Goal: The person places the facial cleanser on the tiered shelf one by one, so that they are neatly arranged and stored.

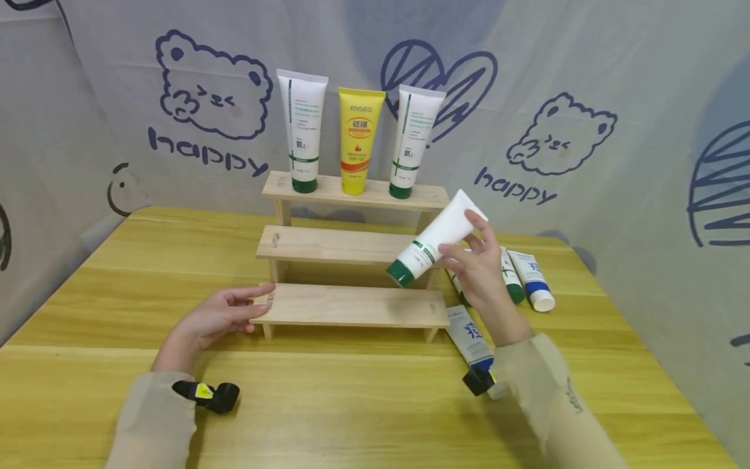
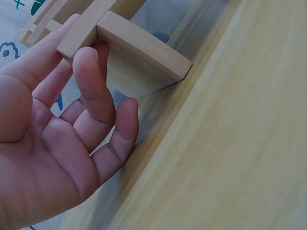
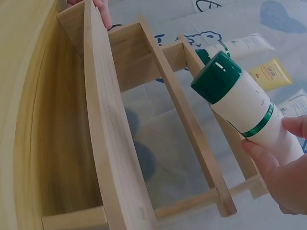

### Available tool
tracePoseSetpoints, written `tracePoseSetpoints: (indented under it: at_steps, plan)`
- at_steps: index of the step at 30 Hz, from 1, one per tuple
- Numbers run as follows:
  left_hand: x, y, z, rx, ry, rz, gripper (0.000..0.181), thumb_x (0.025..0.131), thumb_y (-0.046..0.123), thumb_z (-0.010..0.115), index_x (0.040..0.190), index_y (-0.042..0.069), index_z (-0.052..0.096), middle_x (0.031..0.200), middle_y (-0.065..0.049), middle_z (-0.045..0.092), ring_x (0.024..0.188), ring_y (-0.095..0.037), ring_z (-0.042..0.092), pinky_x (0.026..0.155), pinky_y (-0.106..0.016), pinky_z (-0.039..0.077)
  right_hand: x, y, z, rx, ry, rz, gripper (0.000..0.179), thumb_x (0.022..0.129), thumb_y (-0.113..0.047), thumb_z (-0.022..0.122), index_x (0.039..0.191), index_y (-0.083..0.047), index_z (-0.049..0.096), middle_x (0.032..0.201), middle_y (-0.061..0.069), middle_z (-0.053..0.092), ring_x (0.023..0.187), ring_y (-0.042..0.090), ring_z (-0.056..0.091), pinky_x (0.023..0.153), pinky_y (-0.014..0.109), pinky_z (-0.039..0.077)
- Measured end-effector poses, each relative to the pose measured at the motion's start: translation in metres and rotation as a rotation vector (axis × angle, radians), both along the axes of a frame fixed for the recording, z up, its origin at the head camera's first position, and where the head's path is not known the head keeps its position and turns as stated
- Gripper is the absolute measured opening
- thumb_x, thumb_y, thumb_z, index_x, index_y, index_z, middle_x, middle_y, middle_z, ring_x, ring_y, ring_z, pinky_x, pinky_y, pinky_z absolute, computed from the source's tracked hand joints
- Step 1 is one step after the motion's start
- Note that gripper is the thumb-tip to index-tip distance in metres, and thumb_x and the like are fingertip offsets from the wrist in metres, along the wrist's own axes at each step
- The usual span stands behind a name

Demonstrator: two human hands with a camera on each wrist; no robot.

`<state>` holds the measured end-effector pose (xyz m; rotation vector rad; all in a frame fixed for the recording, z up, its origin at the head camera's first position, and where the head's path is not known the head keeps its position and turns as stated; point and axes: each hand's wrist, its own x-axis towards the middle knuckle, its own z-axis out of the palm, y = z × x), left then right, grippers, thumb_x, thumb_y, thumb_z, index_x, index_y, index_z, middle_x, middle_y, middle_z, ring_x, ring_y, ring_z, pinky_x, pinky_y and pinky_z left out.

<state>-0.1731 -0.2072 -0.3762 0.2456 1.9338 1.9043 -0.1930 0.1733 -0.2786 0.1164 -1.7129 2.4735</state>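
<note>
Wooden stand (image 3: 112, 134): three boards. Green-capped white tube (image 3: 252, 105): held tilted before the stand by the right hand (image 3: 285, 177). Yellow tube (image 3: 271, 75), two more white tubes (image 3: 247, 46): showed beyond the stand's top board. Left hand (image 3: 102, 8): touched the stand's far end. Patterned cloth (image 3: 240, 14): hung behind the stand.

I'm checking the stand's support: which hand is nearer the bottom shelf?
Left. The left hand holds the bottom shelf at its left end; the right hand is apart from it, toward the right end, holding a white tube.
</note>
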Motion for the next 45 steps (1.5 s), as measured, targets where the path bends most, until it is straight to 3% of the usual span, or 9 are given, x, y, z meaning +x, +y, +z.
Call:
tracePoseSetpoints:
  at_steps: [4,12,30,36,45]
  plan:
    - [-0.001,0.0,0.0,-0.006,0.004,0.002,0.055,0.085,0.013,0.061,0.132,-0.001,0.037,0.143,-0.021,0.017,0.073,-0.01,0.049,0.065,-0.023,0.049,-0.005,-0.012,-0.001,-0.036,0.017,-0.006,0.071,0.074,0.024,0.048,0.131,-0.015,0.035,0.121,0.013,0.033,0.101,0.027,0.048,0.069,0.028,0.051]
    - [0.001,0.001,0.0,0.012,-0.004,0.005,0.054,0.084,0.012,0.062,0.132,0.0,0.039,0.142,-0.021,0.018,0.074,-0.009,0.051,0.064,-0.023,0.049,-0.012,-0.035,-0.002,-0.006,0.036,-0.018,0.07,0.074,0.023,0.052,0.131,-0.014,0.034,0.12,0.013,0.034,0.094,0.026,0.053,0.072,0.03,0.051]
    - [0.001,0.001,0.003,0.003,0.015,-0.01,0.054,0.086,0.013,0.061,0.132,-0.001,0.038,0.144,-0.022,0.014,0.066,-0.009,0.05,0.062,-0.023,0.049,-0.031,-0.085,0.0,0.076,0.262,-0.038,0.068,0.071,0.023,0.057,0.128,-0.007,0.035,0.115,0.012,0.04,0.09,0.028,0.054,0.071,0.029,0.051]
    - [0.002,0.001,0.003,0.001,0.011,-0.007,0.055,0.086,0.013,0.061,0.132,-0.002,0.037,0.144,-0.023,0.014,0.066,-0.01,0.052,0.061,-0.022,0.049,-0.035,-0.104,0.009,0.135,0.359,-0.012,0.068,0.07,0.026,0.055,0.129,-0.002,0.035,0.118,0.014,0.041,0.098,0.031,0.052,0.077,0.032,0.049]
    - [0.001,0.002,0.004,-0.018,-0.005,0.003,0.056,0.085,0.014,0.062,0.133,-0.002,0.036,0.143,-0.021,0.017,0.063,-0.01,0.051,0.061,-0.023,0.048,-0.044,-0.127,0.016,0.229,0.468,0.091,0.066,0.071,0.024,0.054,0.13,0.0,0.038,0.117,0.011,0.038,0.097,0.03,0.053,0.077,0.033,0.049]
